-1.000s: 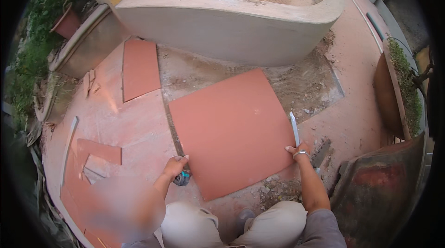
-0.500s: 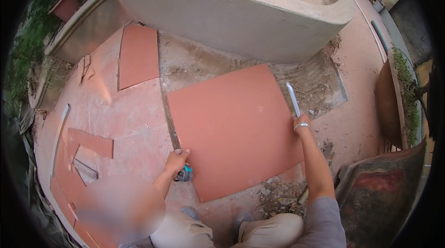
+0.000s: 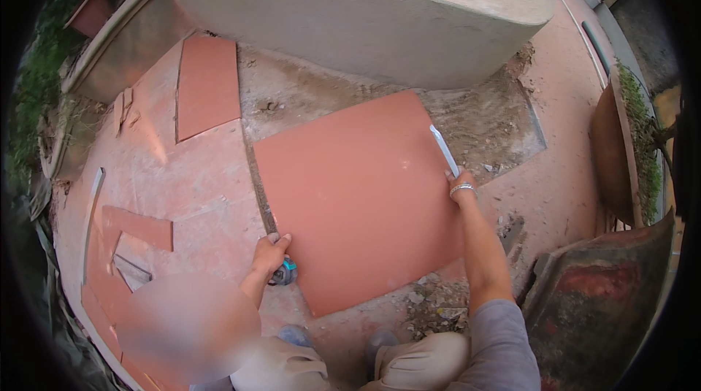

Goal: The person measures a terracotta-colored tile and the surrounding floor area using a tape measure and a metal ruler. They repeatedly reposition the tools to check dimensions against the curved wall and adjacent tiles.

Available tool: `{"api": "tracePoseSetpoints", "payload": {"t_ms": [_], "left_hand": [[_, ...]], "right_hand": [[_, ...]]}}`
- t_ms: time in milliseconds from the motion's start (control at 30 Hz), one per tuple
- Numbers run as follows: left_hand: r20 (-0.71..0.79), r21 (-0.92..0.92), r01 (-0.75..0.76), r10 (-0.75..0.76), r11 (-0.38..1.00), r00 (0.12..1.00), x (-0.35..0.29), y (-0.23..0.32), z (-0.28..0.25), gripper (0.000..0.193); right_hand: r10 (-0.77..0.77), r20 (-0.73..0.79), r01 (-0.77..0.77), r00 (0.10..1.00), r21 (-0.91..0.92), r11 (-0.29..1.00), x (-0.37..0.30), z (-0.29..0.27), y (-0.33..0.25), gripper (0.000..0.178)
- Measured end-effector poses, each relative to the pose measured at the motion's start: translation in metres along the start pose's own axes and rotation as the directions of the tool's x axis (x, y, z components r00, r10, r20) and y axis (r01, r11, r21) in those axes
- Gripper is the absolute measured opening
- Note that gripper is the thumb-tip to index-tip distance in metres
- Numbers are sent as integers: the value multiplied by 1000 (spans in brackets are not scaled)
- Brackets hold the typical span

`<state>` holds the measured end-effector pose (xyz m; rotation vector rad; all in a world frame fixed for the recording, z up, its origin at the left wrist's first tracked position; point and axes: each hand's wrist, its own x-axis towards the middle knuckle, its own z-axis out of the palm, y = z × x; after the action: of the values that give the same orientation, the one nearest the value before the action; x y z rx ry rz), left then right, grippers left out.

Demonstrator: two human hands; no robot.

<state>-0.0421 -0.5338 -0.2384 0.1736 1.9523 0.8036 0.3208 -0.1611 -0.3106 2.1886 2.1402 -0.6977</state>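
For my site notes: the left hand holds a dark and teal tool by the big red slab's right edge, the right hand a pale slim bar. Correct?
Wrong edge: the head view shows the left hand holding the dark and teal tool by the left edge of the big red slab. The right hand holds the pale slim bar.

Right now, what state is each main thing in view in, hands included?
Left hand: closed.
Black-and-teal tool: held in left hand.
Right hand: closed.
Pale strip: held in right hand, slanting.
Large red slab: askew, partly covering bare soil.
Smaller red slab: lying on the ground.
Curved planter: holds soil.
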Motion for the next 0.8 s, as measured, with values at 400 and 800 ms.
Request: {"api": "tracePoseSetpoints", "payload": {"t_ms": [400, 800], "left_hand": [[-40, 176, 0, 7, 984, 999, 6, -3, -6, 38], [8, 123, -91, 90, 988, 996, 19, -25, -13, 39]], "right_hand": [[-46, 22, 45, 999, 24, 999, 0, -4, -1, 39], [-114, -18, 114, 993, -18, 993, 13, 10, 17, 41]]}}
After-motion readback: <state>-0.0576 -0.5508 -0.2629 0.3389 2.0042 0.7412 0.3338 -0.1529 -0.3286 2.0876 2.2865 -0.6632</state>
